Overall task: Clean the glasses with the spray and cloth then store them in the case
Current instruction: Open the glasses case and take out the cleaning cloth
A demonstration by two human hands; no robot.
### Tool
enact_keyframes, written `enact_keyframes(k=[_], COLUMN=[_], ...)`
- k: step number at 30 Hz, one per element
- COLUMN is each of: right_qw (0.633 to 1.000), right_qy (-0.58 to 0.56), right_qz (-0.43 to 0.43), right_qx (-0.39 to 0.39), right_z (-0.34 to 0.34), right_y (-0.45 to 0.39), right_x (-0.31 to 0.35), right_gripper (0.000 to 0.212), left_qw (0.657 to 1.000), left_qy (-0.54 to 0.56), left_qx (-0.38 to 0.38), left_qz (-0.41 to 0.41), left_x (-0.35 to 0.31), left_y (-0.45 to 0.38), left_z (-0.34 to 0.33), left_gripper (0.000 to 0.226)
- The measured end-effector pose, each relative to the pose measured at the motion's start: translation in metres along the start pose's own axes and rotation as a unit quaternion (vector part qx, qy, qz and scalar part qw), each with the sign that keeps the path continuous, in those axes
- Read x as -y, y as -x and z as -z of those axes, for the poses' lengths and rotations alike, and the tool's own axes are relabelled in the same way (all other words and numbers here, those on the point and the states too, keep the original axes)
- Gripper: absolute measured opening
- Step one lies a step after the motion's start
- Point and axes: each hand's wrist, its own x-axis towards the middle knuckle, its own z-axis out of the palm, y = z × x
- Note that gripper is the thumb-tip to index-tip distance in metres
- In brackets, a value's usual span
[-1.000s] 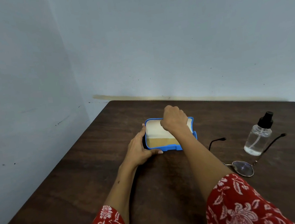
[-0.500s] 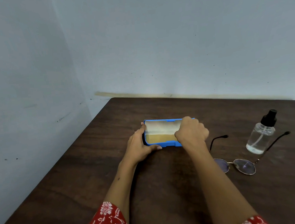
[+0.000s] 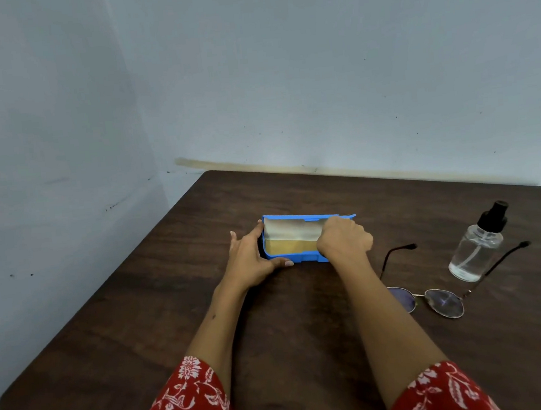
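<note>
Open blue case (image 3: 295,258): left hand (image 3: 254,258) clasps its end, right hand (image 3: 344,239) fisted inside, contents unseen; glasses (image 3: 434,298), spray (image 3: 477,245) alongside.

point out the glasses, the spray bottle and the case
glasses (image 3: 444,302): head view, on the lens nearer the bottle.
spray bottle (image 3: 474,252): head view, on its clear body, below the black pump.
case (image 3: 291,258): head view, on the blue front wall of the open case.
</note>
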Motion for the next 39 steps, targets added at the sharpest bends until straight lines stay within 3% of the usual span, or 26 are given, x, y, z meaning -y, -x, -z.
enact_keyframes(k=[13,18,23,26,31,34,37,39], right_qw=[0.990,0.976,0.952,0.933,0.891,0.883,0.881,0.882], right_qy=[-0.091,-0.127,-0.131,-0.152,-0.263,-0.314,-0.357,-0.367], right_qz=[0.016,0.068,0.125,0.155,0.211,0.226,0.221,0.215], right_qx=[-0.104,-0.162,-0.247,-0.287,-0.304,-0.266,-0.216,-0.200], right_z=[0.014,0.039,0.061,0.078,0.101,0.105,0.104,0.102], right_y=[0.023,0.033,0.053,0.068,0.099,0.120,0.136,0.140], right_x=[-0.004,0.006,0.005,-0.002,-0.027,-0.047,-0.067,-0.080], right_gripper=[0.024,0.028,0.024,0.025,0.017,0.013,0.015,0.017], left_qw=[1.000,1.000,0.998,0.999,0.967,0.940,0.915,0.909], left_qy=[0.013,0.023,0.038,0.030,0.248,0.326,0.390,0.404], left_qx=[0.000,0.007,0.031,0.010,-0.039,0.025,0.071,0.089], left_qz=[-0.015,-0.002,0.037,0.033,-0.050,-0.096,-0.077,-0.053], left_x=[0.010,0.005,-0.001,-0.012,-0.068,-0.108,-0.132,-0.135], left_y=[-0.005,-0.002,0.003,0.009,0.046,0.085,0.122,0.141], left_z=[-0.003,-0.001,0.006,0.015,0.030,0.033,0.024,0.012], left_gripper=[0.108,0.110,0.134,0.131,0.101,0.068,0.027,0.015])
